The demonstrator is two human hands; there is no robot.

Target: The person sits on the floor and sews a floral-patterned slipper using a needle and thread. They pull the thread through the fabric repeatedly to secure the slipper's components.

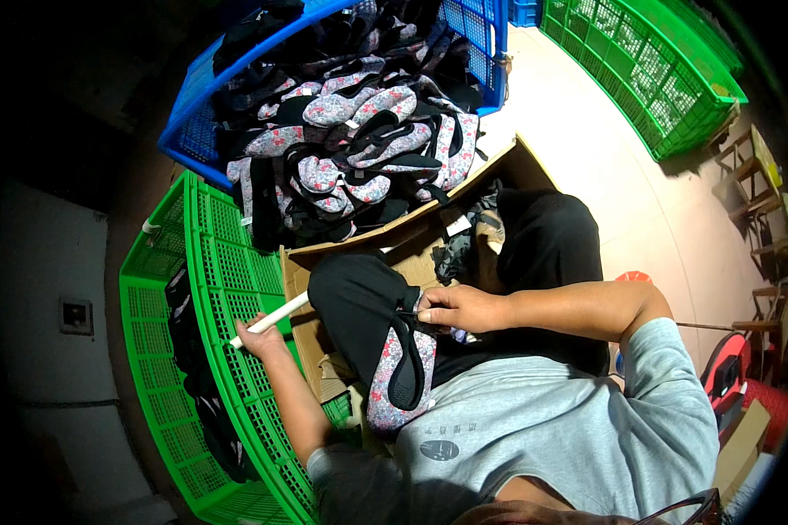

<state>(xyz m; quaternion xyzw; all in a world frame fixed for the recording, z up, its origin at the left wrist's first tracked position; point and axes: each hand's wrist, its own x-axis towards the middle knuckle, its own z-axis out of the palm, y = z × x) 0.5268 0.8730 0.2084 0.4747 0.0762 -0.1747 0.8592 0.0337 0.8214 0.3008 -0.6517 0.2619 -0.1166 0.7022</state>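
My left hand (263, 339), out at the left over the green crate, is closed around a white stick (280, 318). The stick slants up to the right, and its far end meets my black-trousered knee (350, 289). On my lap lies a floral cloth shoe (381, 389) with a black insole and opening, resting against my grey shirt. My right hand (464, 308) is at the shoe's upper end, thumb and finger pinching a thin black piece there. Whether that piece is a strap of the shoe I cannot tell.
A blue crate (173, 131) ahead overflows with similar floral shoes (337, 109). An open cardboard box (385, 234) stands between my legs with dark scraps. At the left, a green crate (153, 350) holds black items; another green crate (639, 79) stands far right, near wooden stools (749, 188).
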